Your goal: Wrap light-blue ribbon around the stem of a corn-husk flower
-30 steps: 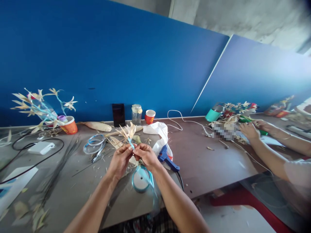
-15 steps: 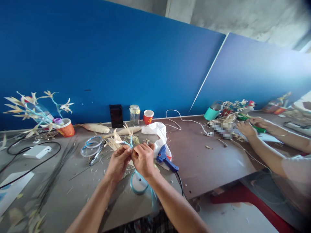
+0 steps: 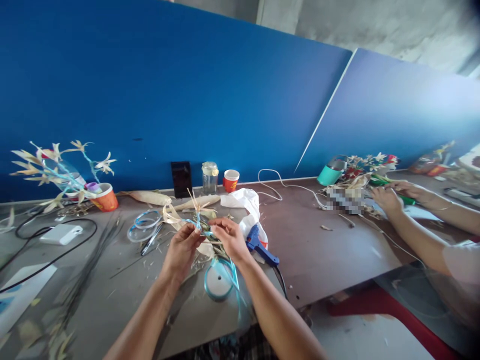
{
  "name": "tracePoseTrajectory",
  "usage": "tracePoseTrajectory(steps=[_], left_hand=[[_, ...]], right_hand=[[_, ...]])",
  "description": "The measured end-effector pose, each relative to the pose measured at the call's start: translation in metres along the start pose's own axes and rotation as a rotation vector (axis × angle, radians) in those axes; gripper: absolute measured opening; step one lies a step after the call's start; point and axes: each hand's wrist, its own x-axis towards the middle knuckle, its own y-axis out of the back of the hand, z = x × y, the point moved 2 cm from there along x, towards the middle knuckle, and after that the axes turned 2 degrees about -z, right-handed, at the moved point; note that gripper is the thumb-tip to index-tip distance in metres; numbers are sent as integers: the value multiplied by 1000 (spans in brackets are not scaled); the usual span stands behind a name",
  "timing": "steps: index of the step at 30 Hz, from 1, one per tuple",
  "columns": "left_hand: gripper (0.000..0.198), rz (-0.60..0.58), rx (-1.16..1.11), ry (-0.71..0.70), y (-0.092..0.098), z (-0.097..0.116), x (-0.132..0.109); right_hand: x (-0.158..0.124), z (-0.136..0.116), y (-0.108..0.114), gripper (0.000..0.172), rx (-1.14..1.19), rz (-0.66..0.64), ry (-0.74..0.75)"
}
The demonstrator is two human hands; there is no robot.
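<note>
Between my hands is a branch of dried-husk flowers [image 3: 198, 219], its stem wrapped in light blue tape. My left hand [image 3: 182, 247] is closed, thumb and fingers pinching the wrapped stem. Close on its right, my right hand [image 3: 229, 239] has its fingertips pressed together on the blue tape [image 3: 207, 233] at the stem. Below the right hand, a spool of blue tape [image 3: 219, 281] lies on the table, and loose tape trails down beside it. Pale husk pieces [image 3: 171, 216] lie behind my hands, partly hidden by them.
A blue glue gun [image 3: 262, 246] lies right of my right hand, its cable running off the front. Behind stand a red paper cup [image 3: 231, 181], a jar [image 3: 209, 179] and a phone [image 3: 181, 179]. Thin wires [image 3: 88, 265] lie left. A co-worker's hands [image 3: 388, 200] work at far right.
My right hand has shifted slightly right and turned, opening a small gap from the left, where blue tape now shows. The flower tips have tilted left. More of the spool is visible.
</note>
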Motion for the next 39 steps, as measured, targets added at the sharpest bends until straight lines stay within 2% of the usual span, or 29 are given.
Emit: tracePoseTrajectory(steps=[5, 9, 14, 17, 21, 28, 31, 34, 36, 39], left_hand=[[22, -92, 103, 68, -4, -2, -4], [20, -187, 200, 120, -7, -5, -7], [22, -164, 177, 146, -10, -7, -8], [22, -162, 154, 145, -11, -9, -8], [21, -194, 148, 162, -9, -9, -8], [19, -282, 219, 162, -12, -10, -9], [23, -259, 225, 165, -14, -9, -9], [25, -201, 221, 149, -14, -6, -9], [26, -182, 219, 141, -14, -5, -9], [27, -165, 199, 137, -14, -4, -10]], right_hand=[[5, 5, 0, 24, 366, -185, -178], [4, 9, 0, 27, 474, -213, -249], [7, 11, 4, 17, 488, -124, -193], [8, 9, 5, 20, 451, -101, -165], [7, 6, 8, 32, 437, -154, -171], [4, 6, 13, 35, 356, -271, -195], [5, 6, 10, 33, 280, -221, -151], [6, 5, 8, 28, 223, -114, -118], [6, 5, 8, 25, 275, -76, -126], [5, 6, 8, 22, 389, -91, -144]])
